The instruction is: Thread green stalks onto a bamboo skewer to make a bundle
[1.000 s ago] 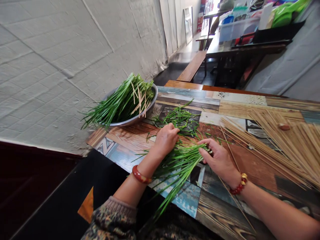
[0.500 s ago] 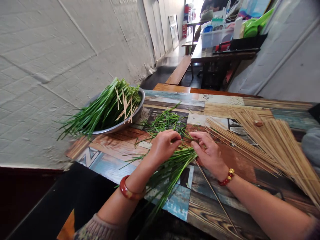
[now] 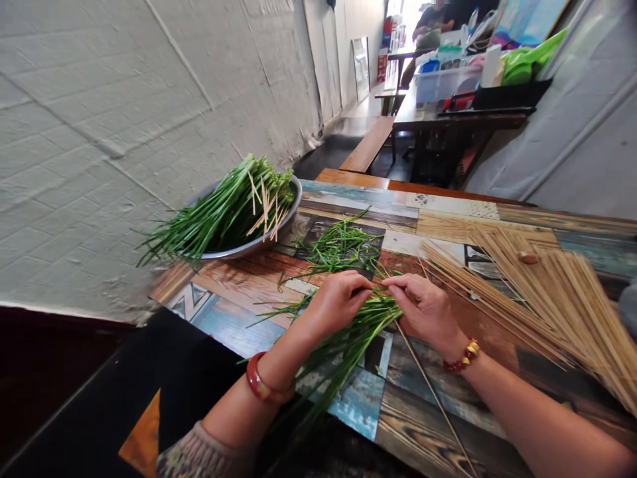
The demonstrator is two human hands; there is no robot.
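Over the near middle of the table, my left hand (image 3: pixel 341 300) is closed in a pinch, its fingertips over the chive bases. What it pinches is too small to make out. Facing it, my right hand (image 3: pixel 424 307) pinches at the pale ends of a bunch of green chives (image 3: pixel 351 342). The long leaves trail under my left forearm and over the table's near edge. A thin wooden skewer (image 3: pixel 432 392) runs from below my right hand toward the near edge. Just beyond both hands lies a small heap of loose chive scraps (image 3: pixel 341 245).
A metal bowl (image 3: pixel 243 251) piled with chives stands at the far left, with short sticks (image 3: pixel 269 209) on top. Many bamboo skewers (image 3: pixel 542 285) fan out on the right. Beyond the table (image 3: pixel 440 216) are a bench (image 3: pixel 368 145), a plastic bin (image 3: pixel 442 83) and a seated person (image 3: pixel 435 20).
The view has shifted slightly, so everything sits further right. My fingertips have drawn a little closer together over the chive ends, both hands still pinching.
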